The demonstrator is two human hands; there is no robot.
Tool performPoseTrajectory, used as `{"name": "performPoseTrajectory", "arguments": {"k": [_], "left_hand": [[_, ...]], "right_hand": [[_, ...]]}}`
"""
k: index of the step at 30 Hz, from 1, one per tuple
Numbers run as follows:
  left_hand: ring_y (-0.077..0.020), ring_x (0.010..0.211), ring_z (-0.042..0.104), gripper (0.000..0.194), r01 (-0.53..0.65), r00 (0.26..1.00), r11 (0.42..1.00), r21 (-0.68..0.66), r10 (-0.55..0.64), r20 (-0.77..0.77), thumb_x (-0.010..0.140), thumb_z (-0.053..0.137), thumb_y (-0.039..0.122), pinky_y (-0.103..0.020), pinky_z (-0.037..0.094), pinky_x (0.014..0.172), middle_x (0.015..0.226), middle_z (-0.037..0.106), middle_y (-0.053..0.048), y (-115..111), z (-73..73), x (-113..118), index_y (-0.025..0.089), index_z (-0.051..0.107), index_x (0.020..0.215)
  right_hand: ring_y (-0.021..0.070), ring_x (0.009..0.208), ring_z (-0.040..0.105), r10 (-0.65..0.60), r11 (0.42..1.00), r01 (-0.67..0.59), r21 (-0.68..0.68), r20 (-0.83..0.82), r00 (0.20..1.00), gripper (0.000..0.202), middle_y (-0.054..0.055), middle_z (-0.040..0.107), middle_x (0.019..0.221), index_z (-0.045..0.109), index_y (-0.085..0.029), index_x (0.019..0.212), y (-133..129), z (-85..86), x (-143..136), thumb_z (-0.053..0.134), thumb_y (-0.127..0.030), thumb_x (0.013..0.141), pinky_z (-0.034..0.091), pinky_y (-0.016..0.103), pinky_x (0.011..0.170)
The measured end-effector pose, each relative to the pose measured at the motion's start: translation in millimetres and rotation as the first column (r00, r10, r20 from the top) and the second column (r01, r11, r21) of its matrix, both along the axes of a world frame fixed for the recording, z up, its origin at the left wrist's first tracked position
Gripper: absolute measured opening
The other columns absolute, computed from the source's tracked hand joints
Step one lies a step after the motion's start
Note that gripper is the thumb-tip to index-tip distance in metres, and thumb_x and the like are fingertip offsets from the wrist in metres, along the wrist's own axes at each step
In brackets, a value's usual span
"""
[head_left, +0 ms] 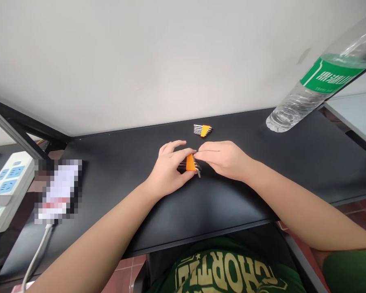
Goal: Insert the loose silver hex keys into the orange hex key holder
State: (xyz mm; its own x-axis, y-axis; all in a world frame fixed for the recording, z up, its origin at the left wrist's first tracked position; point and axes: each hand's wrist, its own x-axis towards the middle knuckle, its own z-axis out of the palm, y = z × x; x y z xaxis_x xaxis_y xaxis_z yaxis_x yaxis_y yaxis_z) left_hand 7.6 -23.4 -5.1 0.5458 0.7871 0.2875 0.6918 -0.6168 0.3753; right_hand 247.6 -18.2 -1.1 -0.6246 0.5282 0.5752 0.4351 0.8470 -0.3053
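Note:
An orange hex key holder (190, 162) with several metal hex keys in it is just above the black table. My left hand (171, 167) grips it between thumb and index finger, the other fingers stretched out past its far side. The keys' short bent ends point right, toward my right hand (224, 158). That hand is closed in a pinch at the far corner of the holder, on the end of a hex key mostly hidden by the fingertips. Behind both hands a second orange hex key set (205, 130) lies on the table, its long shafts pointing left.
A large clear water bottle (283, 116) with a green label stands at the back right, near the wall. On the left lie a blurred-out phone (59, 189) with a white cable (38, 254) and a white power strip (10, 191). The black table (177, 219) ends close to my body.

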Motion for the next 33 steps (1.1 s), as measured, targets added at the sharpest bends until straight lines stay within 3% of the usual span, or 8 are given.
{"name": "performPoseTrajectory", "arguments": {"k": [5, 8, 11, 13, 19, 24, 31, 33], "left_hand": [[-0.0285, 0.144, 0.049, 0.041, 0.069, 0.997, 0.997, 0.036, -0.071, 0.043, 0.086, 0.072, 0.034, -0.054, 0.033, 0.125, 0.113, 0.075, -0.006, -1, -0.1, -1, 0.024, 0.065, 0.125], [-0.0276, 0.140, 0.053, 0.041, 0.088, 0.993, 0.994, 0.071, -0.093, 0.070, 0.085, 0.074, 0.035, -0.052, 0.037, 0.123, 0.114, 0.075, -0.007, 0, -1.9, -1, 0.024, 0.066, 0.123], [-0.0268, 0.133, 0.058, 0.043, 0.114, 0.989, 0.986, 0.124, -0.124, 0.077, 0.084, 0.076, 0.037, -0.051, 0.037, 0.123, 0.119, 0.073, -0.008, 0, -4.0, 0, 0.023, 0.065, 0.123], [-0.0260, 0.126, 0.062, 0.046, 0.119, 0.987, 0.980, 0.163, -0.134, 0.085, 0.083, 0.078, 0.038, -0.051, 0.037, 0.122, 0.124, 0.070, -0.009, 0, -4.7, 1, 0.023, 0.065, 0.124], [-0.0219, 0.107, 0.067, 0.036, -0.048, 0.996, 0.996, 0.082, 0.041, 0.079, 0.083, 0.076, 0.039, -0.043, 0.046, 0.111, 0.107, 0.074, -0.003, 1, -0.1, 3, 0.026, 0.066, 0.115], [-0.0209, 0.095, 0.068, 0.036, -0.271, 0.960, 0.962, -0.012, 0.271, 0.063, 0.079, 0.078, 0.041, -0.040, 0.050, 0.104, 0.100, 0.075, 0.000, 3, 3.2, 3, 0.025, 0.067, 0.109], [-0.0207, 0.086, 0.068, 0.038, -0.293, 0.955, 0.954, -0.068, 0.295, 0.024, 0.080, 0.074, 0.045, -0.044, 0.050, 0.104, 0.092, 0.075, 0.000, 5, 0.3, 2, 0.025, 0.067, 0.111], [-0.0208, 0.086, 0.068, 0.039, -0.281, 0.960, 0.957, -0.076, 0.282, 0.002, 0.082, 0.073, 0.046, -0.046, 0.050, 0.104, 0.094, 0.074, -0.001, 6, -0.8, 1, 0.024, 0.067, 0.113]], "right_hand": [[0.0153, 0.080, 0.067, -0.029, 0.901, -0.119, -0.417, -0.333, 0.942, 0.012, 0.003, 0.072, 0.091, 0.072, -0.022, 0.096, 4, -6.8, -9, 0.060, -0.021, 0.099, 0.052, 0.030, 0.074], [0.0136, 0.065, 0.062, -0.203, 0.551, -0.324, -0.769, -0.500, 0.842, 0.019, 0.000, 0.066, 0.076, 0.064, -0.020, 0.088, 8, -11.2, -15, 0.077, -0.033, 0.089, 0.052, 0.029, 0.063], [0.0106, 0.054, 0.055, -0.298, 0.157, -0.513, -0.844, -0.536, 0.790, 0.040, -0.004, 0.060, 0.064, 0.055, -0.019, 0.082, 14, -14.5, -20, 0.086, -0.044, 0.080, 0.046, 0.024, 0.054], [0.0090, 0.052, 0.052, -0.303, 0.035, -0.539, -0.842, -0.523, 0.797, 0.046, -0.004, 0.057, 0.061, 0.053, -0.019, 0.079, 16, -15.0, -22, 0.088, -0.048, 0.077, 0.042, 0.022, 0.051], [0.0116, 0.051, 0.059, -0.337, 0.164, -0.409, -0.897, -0.441, 0.832, 0.049, -0.003, 0.060, 0.063, 0.056, -0.018, 0.083, 6, -12.9, -32, 0.075, -0.063, 0.086, 0.049, 0.024, 0.049], [0.0120, 0.058, 0.066, -0.315, 0.211, -0.333, -0.919, -0.387, 0.867, 0.036, 0.000, 0.068, 0.076, 0.065, -0.017, 0.100, 0, -11.9, -34, 0.076, -0.049, 0.089, 0.058, 0.026, 0.059], [0.0125, 0.056, 0.061, -0.339, 0.204, -0.270, -0.941, -0.327, 0.882, 0.027, 0.001, 0.066, 0.070, 0.070, -0.014, 0.095, 0, -7.1, -32, 0.078, -0.039, 0.087, 0.056, 0.028, 0.059], [0.0133, 0.055, 0.060, -0.315, 0.270, -0.171, -0.947, -0.255, 0.914, 0.028, 0.001, 0.065, 0.068, 0.071, -0.015, 0.096, 2, -8.2, -27, 0.074, -0.042, 0.089, 0.054, 0.029, 0.059]]}}
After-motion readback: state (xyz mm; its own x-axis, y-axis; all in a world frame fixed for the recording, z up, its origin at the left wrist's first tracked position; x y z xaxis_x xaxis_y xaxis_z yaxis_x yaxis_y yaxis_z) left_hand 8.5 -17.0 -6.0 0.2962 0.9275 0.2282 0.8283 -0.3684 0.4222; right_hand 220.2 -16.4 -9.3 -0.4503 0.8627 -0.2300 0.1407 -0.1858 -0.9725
